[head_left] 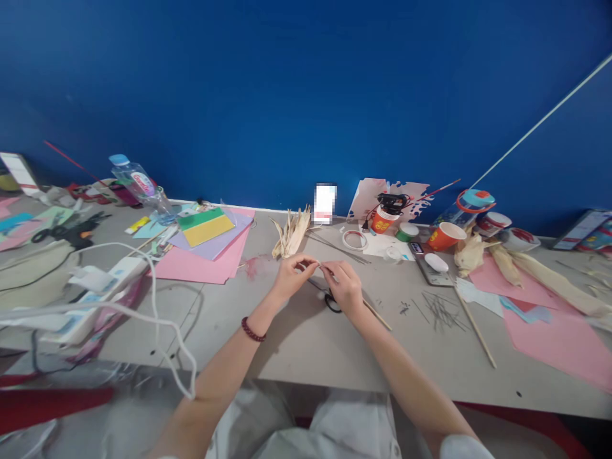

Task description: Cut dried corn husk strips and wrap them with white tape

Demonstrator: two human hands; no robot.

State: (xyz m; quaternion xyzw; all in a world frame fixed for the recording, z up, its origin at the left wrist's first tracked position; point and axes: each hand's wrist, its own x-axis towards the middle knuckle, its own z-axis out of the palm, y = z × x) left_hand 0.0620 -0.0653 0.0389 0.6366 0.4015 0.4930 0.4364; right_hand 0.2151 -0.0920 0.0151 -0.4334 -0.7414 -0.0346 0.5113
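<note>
Over the middle of the grey table, my left hand (292, 275) and my right hand (343, 285) meet at their fingertips. Both hands are closed in a pinch, thumb against fingers. Whatever lies between the fingertips is too small to make out. Black-handled scissors (333, 302) rest on the table beneath my right hand, partly covered by it. A thin wooden stick (377, 315) sticks out from under my right wrist. Just behind my left hand stands a bundle of dried corn husks (292, 233).
To the left are coloured paper sheets (210, 227), a plastic bottle (136, 182) and a white power strip (95, 303) with a looping cable. On the right lie dark wire pieces (440, 311), an orange paper cup (446, 236), a wooden stick (475, 328) and pink paper (559, 341).
</note>
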